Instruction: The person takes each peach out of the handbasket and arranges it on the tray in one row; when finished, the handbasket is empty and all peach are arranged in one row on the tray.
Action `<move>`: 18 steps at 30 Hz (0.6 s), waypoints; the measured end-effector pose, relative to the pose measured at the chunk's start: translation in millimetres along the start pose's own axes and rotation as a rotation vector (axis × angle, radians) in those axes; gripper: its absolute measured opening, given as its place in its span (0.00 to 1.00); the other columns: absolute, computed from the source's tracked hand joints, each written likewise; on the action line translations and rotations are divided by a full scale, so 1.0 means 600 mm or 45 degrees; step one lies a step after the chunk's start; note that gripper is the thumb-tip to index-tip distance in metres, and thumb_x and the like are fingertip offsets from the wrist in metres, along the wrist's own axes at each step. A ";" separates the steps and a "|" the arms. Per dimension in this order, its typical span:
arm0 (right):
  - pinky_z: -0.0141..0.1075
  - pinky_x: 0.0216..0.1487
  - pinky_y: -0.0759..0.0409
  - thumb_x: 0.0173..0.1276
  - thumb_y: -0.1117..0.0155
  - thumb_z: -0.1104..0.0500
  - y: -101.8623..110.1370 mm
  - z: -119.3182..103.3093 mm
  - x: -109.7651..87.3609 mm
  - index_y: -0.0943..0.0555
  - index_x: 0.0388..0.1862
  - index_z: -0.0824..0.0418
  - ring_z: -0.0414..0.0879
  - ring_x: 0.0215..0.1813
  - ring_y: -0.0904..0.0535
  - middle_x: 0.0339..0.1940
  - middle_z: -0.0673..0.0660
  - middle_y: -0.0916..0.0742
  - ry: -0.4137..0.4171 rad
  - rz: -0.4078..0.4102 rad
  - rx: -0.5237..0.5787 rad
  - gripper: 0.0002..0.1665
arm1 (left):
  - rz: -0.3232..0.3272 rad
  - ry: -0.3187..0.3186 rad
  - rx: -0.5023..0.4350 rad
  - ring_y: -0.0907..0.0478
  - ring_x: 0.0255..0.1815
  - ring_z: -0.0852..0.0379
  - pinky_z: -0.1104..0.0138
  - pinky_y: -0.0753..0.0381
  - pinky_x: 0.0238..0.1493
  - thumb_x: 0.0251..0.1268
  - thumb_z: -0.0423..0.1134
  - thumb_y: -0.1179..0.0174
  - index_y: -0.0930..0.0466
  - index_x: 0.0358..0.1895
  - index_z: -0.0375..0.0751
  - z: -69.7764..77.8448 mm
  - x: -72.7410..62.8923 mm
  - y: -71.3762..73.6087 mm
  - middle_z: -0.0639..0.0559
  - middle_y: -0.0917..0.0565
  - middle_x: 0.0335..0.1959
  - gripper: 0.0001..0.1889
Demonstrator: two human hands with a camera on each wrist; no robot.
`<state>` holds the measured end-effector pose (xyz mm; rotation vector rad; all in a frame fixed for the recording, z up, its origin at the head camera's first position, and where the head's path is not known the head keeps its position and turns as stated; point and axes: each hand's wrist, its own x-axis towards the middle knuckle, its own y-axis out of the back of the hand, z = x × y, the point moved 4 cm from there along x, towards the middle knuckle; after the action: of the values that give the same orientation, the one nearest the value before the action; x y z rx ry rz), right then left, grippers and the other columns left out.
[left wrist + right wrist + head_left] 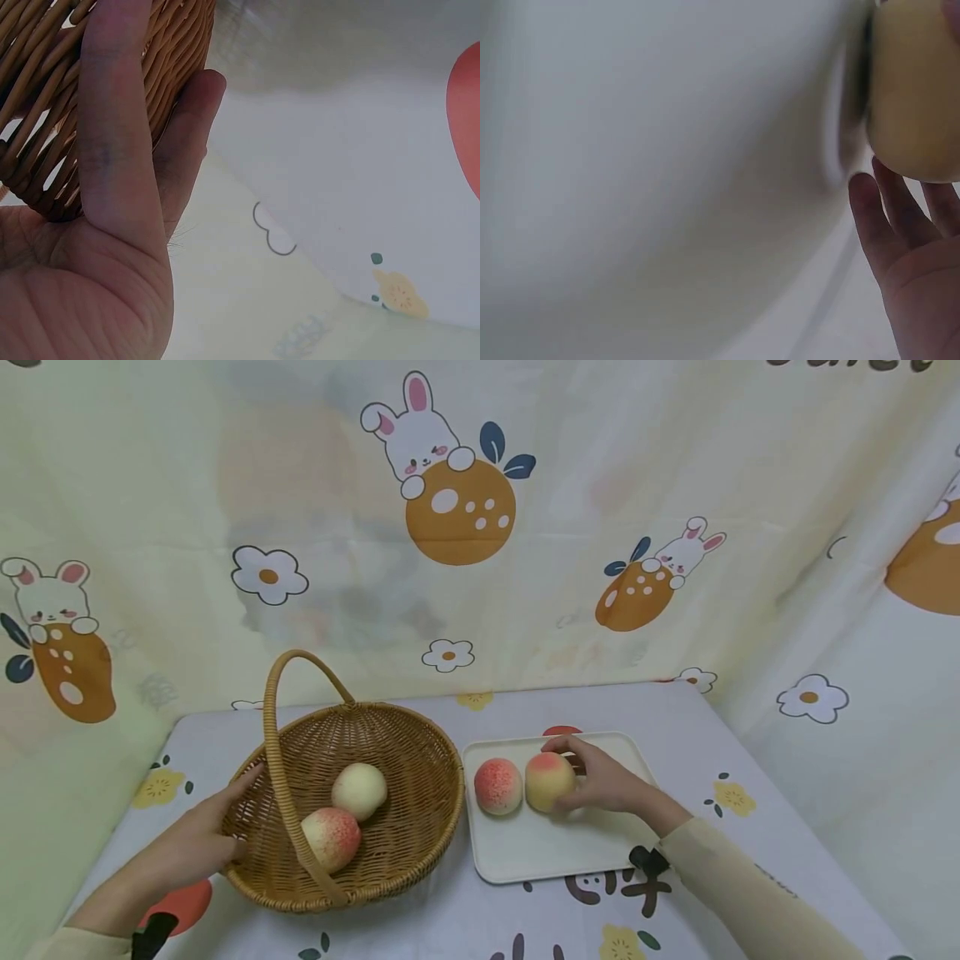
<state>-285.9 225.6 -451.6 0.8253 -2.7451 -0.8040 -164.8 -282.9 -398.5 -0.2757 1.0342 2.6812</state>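
In the head view, my left hand (197,835) holds the left side of a brown wicker basket (420,760). Its fingers (116,127) lie along the woven wall in the left wrist view. Inside the basket are a pale cream peach (359,792) and a red-and-cream peach (331,840), side by side. To the right, my right hand (600,778) grips a yellow peach with a red top (549,782), thumb and fingers on its right side. That peach (915,90) is partly cut off in the right wrist view. A redder peach (498,787) sits just left of it.
Both peaches on the right are at a white rectangular tray (525,852) beside the basket. The basket's tall arched handle (274,760) rises on its left half. A patterned cloth covers the table (420,927), and a printed curtain (555,593) hangs behind it.
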 end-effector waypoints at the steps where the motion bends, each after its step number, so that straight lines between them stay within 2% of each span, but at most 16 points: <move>1: 0.51 0.62 0.27 0.46 0.16 0.59 0.000 -0.001 0.000 0.28 0.65 0.58 0.57 0.63 0.24 0.62 0.56 0.22 0.002 0.000 -0.021 0.47 | -0.001 -0.001 0.005 0.39 0.67 0.22 0.53 0.19 0.44 0.53 0.24 0.40 0.63 0.82 0.37 0.000 0.001 0.000 0.17 0.54 0.75 0.54; 6: 0.55 0.61 0.28 0.45 0.16 0.59 -0.002 -0.012 0.000 0.28 0.69 0.58 0.57 0.63 0.25 0.62 0.52 0.20 0.000 -0.017 -0.125 0.50 | -0.010 0.008 0.004 0.42 0.68 0.19 0.52 0.20 0.45 0.53 0.23 0.40 0.64 0.83 0.38 -0.003 0.002 0.002 0.17 0.55 0.75 0.55; 12: 0.55 0.62 0.29 0.46 0.15 0.58 -0.009 -0.018 0.002 0.30 0.71 0.59 0.57 0.64 0.26 0.64 0.53 0.21 -0.024 -0.063 -0.138 0.52 | -0.009 0.014 0.016 0.41 0.67 0.20 0.52 0.20 0.45 0.51 0.23 0.41 0.64 0.83 0.38 -0.002 0.002 0.001 0.16 0.54 0.75 0.55; 15: 0.55 0.64 0.29 0.46 0.15 0.57 -0.008 -0.027 0.004 0.31 0.72 0.61 0.58 0.66 0.27 0.66 0.56 0.22 -0.002 -0.082 -0.194 0.54 | -0.008 0.011 0.026 0.42 0.68 0.20 0.51 0.20 0.46 0.51 0.23 0.42 0.63 0.83 0.38 -0.002 0.002 0.001 0.17 0.54 0.75 0.55; 18: 0.56 0.65 0.30 0.49 0.17 0.56 -0.004 -0.056 0.012 0.33 0.73 0.66 0.61 0.69 0.29 0.69 0.61 0.24 0.067 -0.087 -0.262 0.54 | -0.007 0.010 0.022 0.40 0.67 0.21 0.52 0.20 0.45 0.51 0.23 0.42 0.63 0.83 0.38 -0.001 0.000 0.001 0.17 0.54 0.75 0.55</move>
<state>-280.8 204.9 -424.2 0.8873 -2.5468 -1.0410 -165.1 -283.5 -398.9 -0.2852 1.0572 2.6667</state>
